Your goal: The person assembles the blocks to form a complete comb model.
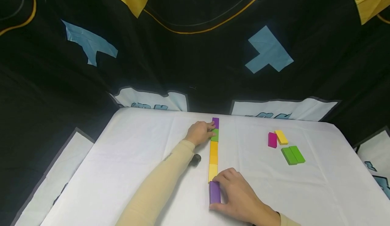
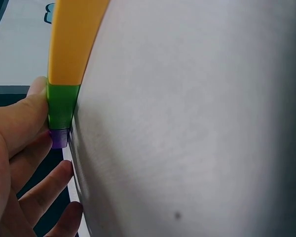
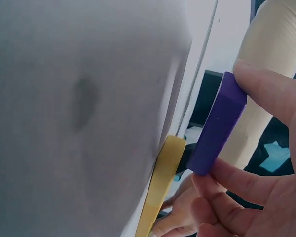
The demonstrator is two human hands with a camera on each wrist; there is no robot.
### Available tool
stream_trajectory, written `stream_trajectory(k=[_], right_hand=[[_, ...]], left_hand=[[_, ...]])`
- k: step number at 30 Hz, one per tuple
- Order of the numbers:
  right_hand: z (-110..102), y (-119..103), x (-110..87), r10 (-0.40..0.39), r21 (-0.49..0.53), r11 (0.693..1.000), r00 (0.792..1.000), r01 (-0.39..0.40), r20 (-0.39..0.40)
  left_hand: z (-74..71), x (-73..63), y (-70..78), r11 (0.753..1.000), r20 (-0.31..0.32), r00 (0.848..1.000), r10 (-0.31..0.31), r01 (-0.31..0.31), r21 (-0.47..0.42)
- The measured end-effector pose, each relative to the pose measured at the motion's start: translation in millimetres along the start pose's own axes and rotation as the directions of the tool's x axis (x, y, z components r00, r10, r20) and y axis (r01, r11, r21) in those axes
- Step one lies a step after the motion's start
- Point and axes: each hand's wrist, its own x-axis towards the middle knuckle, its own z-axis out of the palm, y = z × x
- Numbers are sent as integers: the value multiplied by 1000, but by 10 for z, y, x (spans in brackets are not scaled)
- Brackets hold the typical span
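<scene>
A line of coloured blocks runs away from me over the white cloth. From its far end come a purple block point(image 1: 215, 122), a green block point(image 1: 214, 135), a longer orange-yellow stretch point(image 1: 214, 152) and a pale yellow block point(image 1: 213, 172). My left hand point(image 1: 199, 132) touches the left side of the far purple and green blocks, its fingers loosely extended. At the near end my right hand point(image 1: 237, 195) pinches another purple block point(image 3: 219, 123) by its two short ends, thumb at the near one. That block appears lifted in the right wrist view, close by the yellow end.
On the right lie a magenta block point(image 1: 272, 140), a yellow block point(image 1: 281, 137) and two green blocks point(image 1: 293, 155) side by side. A small dark object point(image 1: 195, 160) shows beside my left forearm. Black patterned fabric point(image 1: 189, 67) hangs beyond the table's far edge.
</scene>
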Motion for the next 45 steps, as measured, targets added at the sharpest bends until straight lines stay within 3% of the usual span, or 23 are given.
stream_trajectory(k=[13, 25, 33, 41, 45], right_hand=[[56, -58, 14, -28, -51, 998, 1000, 29, 11], [70, -87, 40, 11, -82, 997, 998, -7, 57], [-21, -35, -8, 64, -20, 998, 997, -63, 40], [-57, -39, -65, 51, 20, 998, 982, -55, 183], [-54, -41, -72, 24, 5, 1000, 985, -25, 168]], left_hand=[[8, -6, -2, 1000, -3, 1000, 17, -17, 5], [-2, -6, 2, 1000, -15, 999, 31, -31, 4], [1, -3, 9, 1000, 0, 1000, 21, -21, 13], [-17, -13, 13, 1000, 6, 1000, 25, -25, 18], [-18, -13, 12, 999, 3, 1000, 31, -31, 24]])
